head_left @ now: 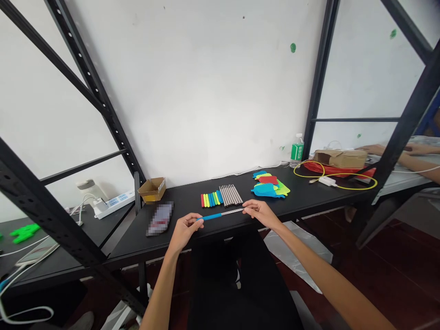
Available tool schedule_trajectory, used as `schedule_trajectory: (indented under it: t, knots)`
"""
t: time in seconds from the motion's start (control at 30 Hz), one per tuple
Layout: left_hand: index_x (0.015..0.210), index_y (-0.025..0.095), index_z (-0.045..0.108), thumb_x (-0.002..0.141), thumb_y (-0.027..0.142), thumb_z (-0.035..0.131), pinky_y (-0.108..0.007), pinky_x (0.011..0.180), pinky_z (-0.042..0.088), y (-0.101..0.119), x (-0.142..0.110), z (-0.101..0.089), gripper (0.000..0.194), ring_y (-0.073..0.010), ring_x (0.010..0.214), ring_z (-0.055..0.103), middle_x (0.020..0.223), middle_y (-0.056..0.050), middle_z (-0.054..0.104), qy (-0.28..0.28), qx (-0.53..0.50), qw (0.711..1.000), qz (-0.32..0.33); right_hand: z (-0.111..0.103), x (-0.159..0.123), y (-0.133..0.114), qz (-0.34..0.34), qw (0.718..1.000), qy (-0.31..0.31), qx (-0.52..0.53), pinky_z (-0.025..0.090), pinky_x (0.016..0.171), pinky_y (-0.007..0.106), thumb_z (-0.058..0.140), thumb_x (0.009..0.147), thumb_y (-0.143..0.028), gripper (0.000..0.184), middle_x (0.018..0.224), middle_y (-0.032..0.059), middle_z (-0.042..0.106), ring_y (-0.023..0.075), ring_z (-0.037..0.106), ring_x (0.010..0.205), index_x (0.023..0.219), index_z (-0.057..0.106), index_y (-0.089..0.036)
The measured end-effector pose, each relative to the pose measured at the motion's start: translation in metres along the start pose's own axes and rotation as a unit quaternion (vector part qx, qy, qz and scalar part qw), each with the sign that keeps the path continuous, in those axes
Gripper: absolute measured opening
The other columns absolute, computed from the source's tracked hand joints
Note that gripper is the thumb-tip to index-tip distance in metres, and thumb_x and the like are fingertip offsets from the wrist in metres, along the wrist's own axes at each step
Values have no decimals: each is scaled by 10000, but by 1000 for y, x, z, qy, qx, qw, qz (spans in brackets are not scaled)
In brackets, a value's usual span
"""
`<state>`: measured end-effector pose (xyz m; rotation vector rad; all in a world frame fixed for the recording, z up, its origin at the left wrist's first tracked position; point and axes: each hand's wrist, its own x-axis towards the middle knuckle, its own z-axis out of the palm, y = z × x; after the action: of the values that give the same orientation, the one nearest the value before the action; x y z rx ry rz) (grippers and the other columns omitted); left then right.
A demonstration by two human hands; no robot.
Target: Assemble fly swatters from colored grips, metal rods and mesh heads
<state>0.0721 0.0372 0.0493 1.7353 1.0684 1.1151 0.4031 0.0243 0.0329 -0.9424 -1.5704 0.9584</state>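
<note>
A thin metal rod with a blue handle (pixel 211 217) is held level just above the front of the black table (pixel 192 195). My left hand (pixel 185 229) pinches the end of the blue handle between thumb and fingers. At the metal end, my right hand (pixel 261 213) closes its fingertips on the rod's tip. Just beyond the rod lies a row of red, yellow, green and blue grip tubes (pixel 211 199). Beside them rests a row of several grey metal rods (pixel 231 195). Flat blue, red and yellow-green cut shapes (pixel 270 188) are piled farther right.
A small open cardboard box (pixel 151 189) and a blurred-out flat object (pixel 161 219) lie at the left. A bottle (pixel 297 150), a yellow cable (pixel 357 187) and another box (pixel 340 158) are at the right. Black metal posts (pixel 103 101) frame the table. Another person's arms (pixel 415 156) show far right.
</note>
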Motion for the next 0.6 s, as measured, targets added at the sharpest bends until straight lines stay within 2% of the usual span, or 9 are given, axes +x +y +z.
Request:
schedule_trajectory:
  t: [0.13, 0.33, 0.6]
  knots:
    - [958, 168, 661, 769, 452, 721, -246, 606, 443, 1, -1, 0, 346, -174, 689, 624, 766, -51, 701, -2, 1, 1000, 4, 0, 2, 5, 0, 1000, 6, 20, 458, 600, 285, 669, 825, -422, 282, 920, 99, 744, 225, 673, 843, 972, 617, -186]
    - [930, 170, 676, 737, 432, 748, -241, 591, 432, 4, -2, 0, 333, -165, 669, 610, 751, -38, 691, 3, 7, 1000, 10, 0, 1, 1, 17, 1000, 11, -20, 465, 586, 300, 646, 826, -479, 308, 835, 103, 752, 184, 635, 667, 871, 637, -174]
    - [925, 174, 678, 740, 408, 760, -245, 617, 440, 1, -1, -1, 310, -159, 678, 616, 738, -25, 688, -2, 1, 1000, 17, -1, -1, -3, 17, 998, 4, -54, 453, 592, 287, 608, 854, -523, 363, 712, 66, 725, 153, 574, 579, 756, 655, -176]
